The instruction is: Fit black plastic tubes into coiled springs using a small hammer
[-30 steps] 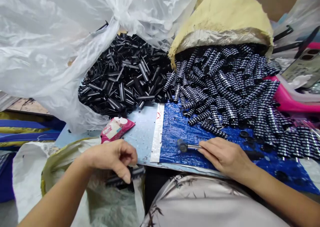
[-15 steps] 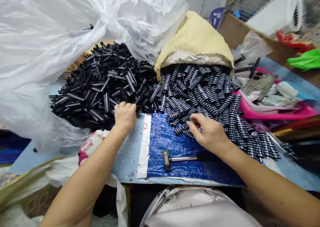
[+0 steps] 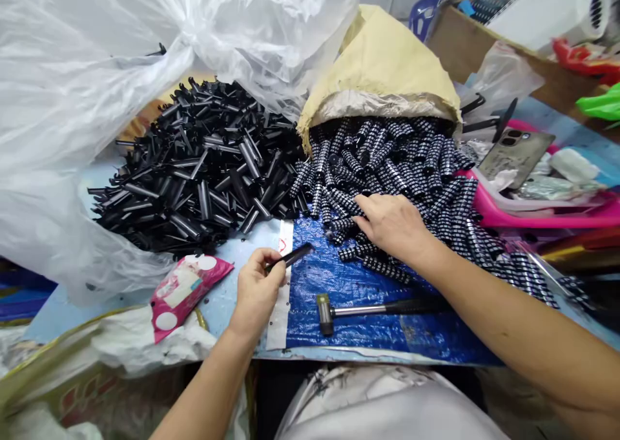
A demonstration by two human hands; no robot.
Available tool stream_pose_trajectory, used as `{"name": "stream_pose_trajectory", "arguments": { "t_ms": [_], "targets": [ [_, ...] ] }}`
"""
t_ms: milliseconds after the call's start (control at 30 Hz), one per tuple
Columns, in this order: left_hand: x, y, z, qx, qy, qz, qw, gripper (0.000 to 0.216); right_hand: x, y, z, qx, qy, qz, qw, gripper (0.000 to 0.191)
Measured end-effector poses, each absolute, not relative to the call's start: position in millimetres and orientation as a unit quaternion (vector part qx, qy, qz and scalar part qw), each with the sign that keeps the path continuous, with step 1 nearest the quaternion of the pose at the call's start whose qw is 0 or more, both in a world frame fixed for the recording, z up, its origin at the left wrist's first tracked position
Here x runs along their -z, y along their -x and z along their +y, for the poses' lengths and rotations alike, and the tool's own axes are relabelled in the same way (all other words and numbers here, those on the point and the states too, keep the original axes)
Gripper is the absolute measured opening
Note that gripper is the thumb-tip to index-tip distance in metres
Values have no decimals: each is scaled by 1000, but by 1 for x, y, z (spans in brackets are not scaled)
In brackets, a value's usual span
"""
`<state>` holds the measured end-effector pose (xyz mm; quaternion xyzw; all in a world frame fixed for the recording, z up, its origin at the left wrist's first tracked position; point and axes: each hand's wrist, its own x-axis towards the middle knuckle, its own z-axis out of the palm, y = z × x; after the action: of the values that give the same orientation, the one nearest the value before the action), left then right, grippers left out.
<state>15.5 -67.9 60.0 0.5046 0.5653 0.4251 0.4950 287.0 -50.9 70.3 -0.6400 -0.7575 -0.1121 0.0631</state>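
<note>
A slim black plastic piece (image 3: 296, 256) is pinched between the thumb and fingers of my left hand (image 3: 259, 285), over the edge of the blue sheet (image 3: 310, 285). Behind that hand lies a heap of black tubular pieces (image 3: 208, 168). My right hand (image 3: 394, 223) rests at the near edge of a pile of black-and-white patterned cylinders (image 3: 387, 162). Its thumb and fingers are apart, and no held cylinder can be made out. A small two-faced hammer (image 3: 358, 309) lies on the blue sheet, below the right hand.
Clear plastic bagging (image 3: 58, 91) hangs around the black heap. A yellow sack (image 3: 382, 65) opens over the cylinders. A pink packet (image 3: 186, 291) lies at left. To the right stands a pink tray (image 3: 504, 217) holding a phone (image 3: 518, 152).
My left hand has come from the black heap toward me, now with a black piece in it. My right hand has shifted slightly up and away onto the cylinders.
</note>
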Motion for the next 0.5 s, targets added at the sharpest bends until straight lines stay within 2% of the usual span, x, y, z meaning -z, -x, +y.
{"name": "stream_pose_trajectory", "arguments": {
  "t_ms": [200,367,433,500],
  "targets": [
    [-68,-31,-81,-478,-339,524,619,18,-67,-283,-48,90,653,-747,81,23],
    [-78,-39,-94,-477,-272,456,700,24,-64,-297,-50,81,656,-740,124,27],
    [-81,-37,-99,-474,-268,469,695,30,-65,-305,-63,62,639,-737,211,31],
    [-82,-35,-103,-467,-279,492,679,35,-66,-310,-83,7,606,-712,356,30]
  ]
}}
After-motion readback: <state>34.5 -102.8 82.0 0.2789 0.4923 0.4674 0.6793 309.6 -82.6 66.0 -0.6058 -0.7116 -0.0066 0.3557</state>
